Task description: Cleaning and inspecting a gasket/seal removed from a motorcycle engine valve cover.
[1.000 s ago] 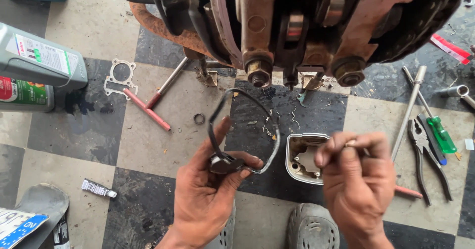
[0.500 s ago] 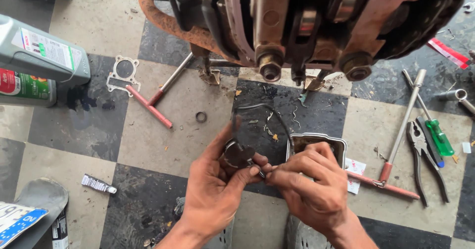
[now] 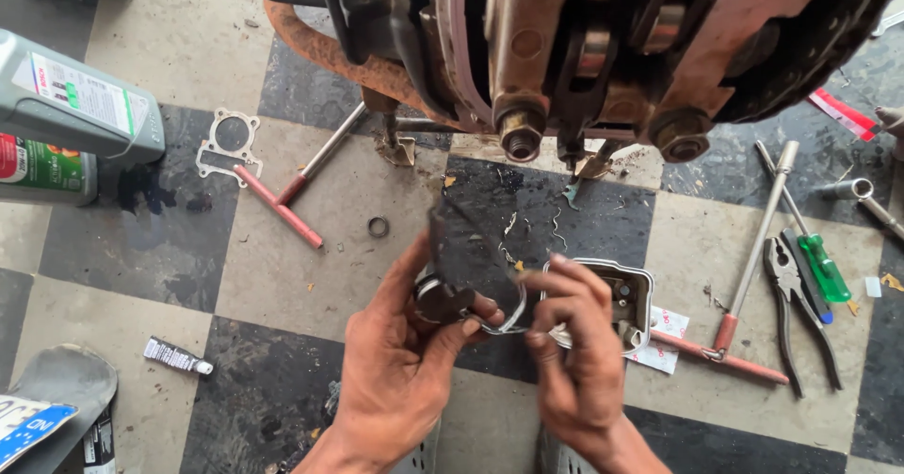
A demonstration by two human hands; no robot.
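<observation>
Rust-brown engine casing (image 3: pixel 603 50) fills the top of our view, hanging over the black-and-cream chequered tile floor (image 3: pixel 188 276). At the far left we see a grey plastic oil bottle (image 3: pixel 71 102) lying on its side, with a green bottle (image 3: pixel 42 168) just beneath it.

Below the casing come our two hands. Our left hand (image 3: pixel 395 380) is curled closed, thumb and fingers wrapped round a small round metal part (image 3: pixel 441 300), from which a dark, blurred flat piece (image 3: pixel 466 243) rises; we cannot tell just what that piece is. Our right hand (image 3: pixel 579 361) is narrowed to a pinch, fingertips closed on a thin wire ring (image 3: pixel 508 319) that meets the metal part, so both hands touch at the middle of the frame, held above the floor. Just behind the right hand a shiny rectangular metal cover (image 3: pixel 636 295) lies on a dark tile.

To the right lie a long red-handled T-bar wrench (image 3: pixel 753 248), black pliers (image 3: pixel 796 295) and a green-handled screwdriver (image 3: pixel 824 267), close together. Left of centre we find another red-handled bar tool (image 3: pixel 282 206), a flat grey gasket (image 3: pixel 229 140) beside it, a small black rubber ring (image 3: pixel 379 226), and a small tube (image 3: pixel 177 355) near the lower left.
</observation>
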